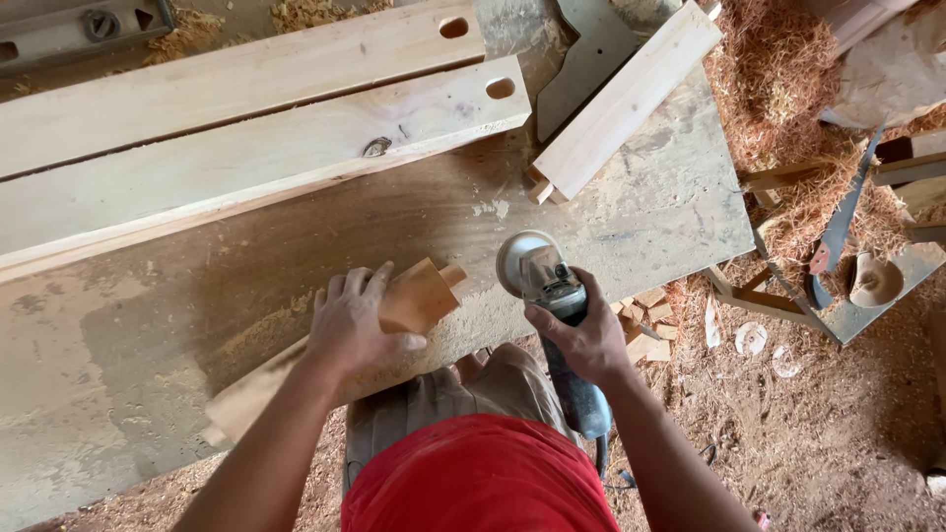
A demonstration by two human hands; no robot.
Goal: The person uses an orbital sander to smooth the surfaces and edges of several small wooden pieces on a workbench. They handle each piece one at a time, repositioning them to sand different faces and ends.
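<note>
My left hand (353,320) lies palm-down, fingers spread and curled over the pale shaped wooden block with a stepped tenon end (419,296), pinning it to the dusty grey plank workbench (631,227). The block's long axis runs from the bench's near edge, lower left, up to the right, tenon end pointing at the grinder disc; my hand and forearm hide its middle. My right hand (588,340) is wrapped tight round the grey-and-blue angle grinder (557,315), disc just right of the tenon; its tail is cut off behind my red shirt (483,478). Beyond the block lie two long pale boards with oval slots (256,108). No container is clearly visible.
</note>
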